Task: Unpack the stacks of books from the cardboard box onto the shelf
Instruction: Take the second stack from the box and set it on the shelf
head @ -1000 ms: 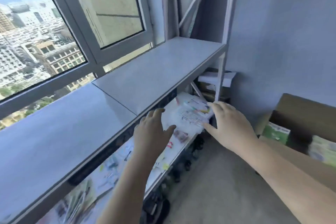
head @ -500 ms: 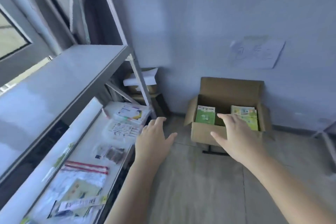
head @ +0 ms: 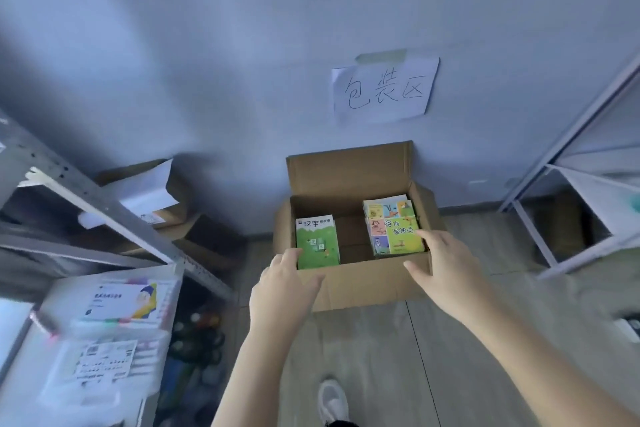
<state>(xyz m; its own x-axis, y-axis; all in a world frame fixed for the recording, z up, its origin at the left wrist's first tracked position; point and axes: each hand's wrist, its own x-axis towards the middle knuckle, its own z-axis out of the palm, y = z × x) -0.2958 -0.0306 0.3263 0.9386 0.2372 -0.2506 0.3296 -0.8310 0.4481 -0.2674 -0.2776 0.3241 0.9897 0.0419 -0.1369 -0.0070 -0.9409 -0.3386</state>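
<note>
- The cardboard box [head: 360, 282] sat on the floor against the wall, flaps up, with two stacks inside: a green-covered stack of books [head: 317, 242] at its left and a yellow-covered stack [head: 394, 227] at its right, a gap between them
- The left hand [head: 282, 291] reached over the near wall of the box, fingers relaxed and spread, tips at the near corner of the green stack; its grip was released and held nothing
- The right hand [head: 446, 270] was likewise slack, fingertips over the near right edge of the yellow stack, grasping nothing
- The shelf [head: 114, 218] stood to the left, its lower level carrying packaged goods
- Judged by their looks, the stacks were stiff but loose paperbacks with glossy covers, heavy together and prone to sliding apart
- Best hold, I would say: palms pressed on opposite sides of one stack, fingers hooked under the bottom book
</note>
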